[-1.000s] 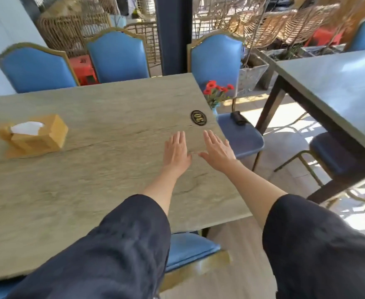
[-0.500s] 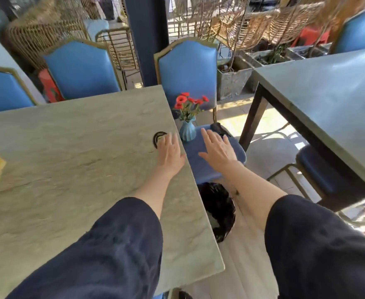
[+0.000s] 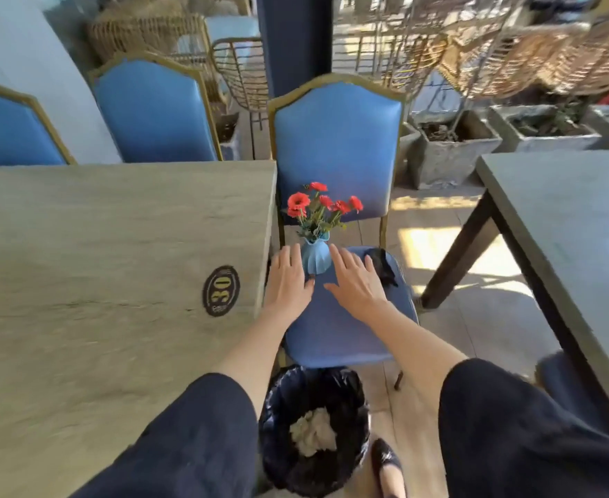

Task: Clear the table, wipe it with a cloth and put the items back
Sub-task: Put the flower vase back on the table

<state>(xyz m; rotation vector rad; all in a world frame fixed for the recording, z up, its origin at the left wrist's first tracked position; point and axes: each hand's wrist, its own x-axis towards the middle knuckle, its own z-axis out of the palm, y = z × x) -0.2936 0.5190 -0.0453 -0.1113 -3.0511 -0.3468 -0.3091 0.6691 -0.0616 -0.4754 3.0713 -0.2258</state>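
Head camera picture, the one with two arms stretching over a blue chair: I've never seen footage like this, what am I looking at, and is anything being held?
No machine: those are a person's arms in dark sleeves, filmed by a wide-angle camera worn on the head, looking forward and down. The left hand and right hand are open, one each side of a blue vase of red flowers standing on the blue chair seat, near a dark cloth. Neither hand has a grip on anything. The table at left carries an oval plaque marked 30. A lined bin stands below.
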